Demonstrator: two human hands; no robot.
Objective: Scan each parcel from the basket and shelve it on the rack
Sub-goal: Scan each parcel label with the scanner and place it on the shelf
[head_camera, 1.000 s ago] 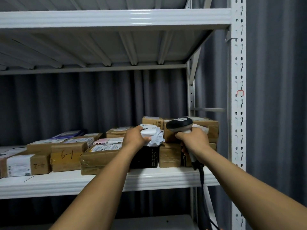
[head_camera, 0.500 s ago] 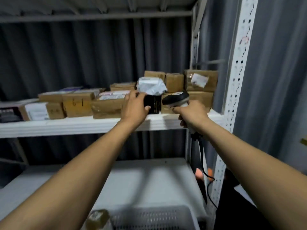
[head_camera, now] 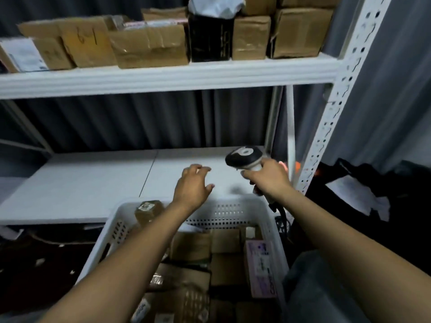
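A white perforated basket [head_camera: 224,212] stands low in front of me, filled with several brown cardboard parcels [head_camera: 225,268] and a pink-labelled one [head_camera: 260,266]. My left hand [head_camera: 192,186] hovers above the basket's far rim, fingers spread and holding nothing. My right hand [head_camera: 268,178] grips the handle of a black-and-white barcode scanner [head_camera: 245,157], its cord hanging down. On the rack's upper shelf [head_camera: 163,76] stand shelved boxes, a black parcel [head_camera: 210,38] and a white crumpled bag [head_camera: 214,4] on top of it.
The rack's lower shelf [head_camera: 81,180] lies behind the basket. A white perforated upright [head_camera: 331,110] rises at the right, with dark fabric and a paper sheet [head_camera: 359,194] beyond it. Grey curtain hangs behind the rack.
My left hand has let go of the white bag on the black parcel and dropped down to above the basket. My right hand lowered with the scanner. My view tilted downward.
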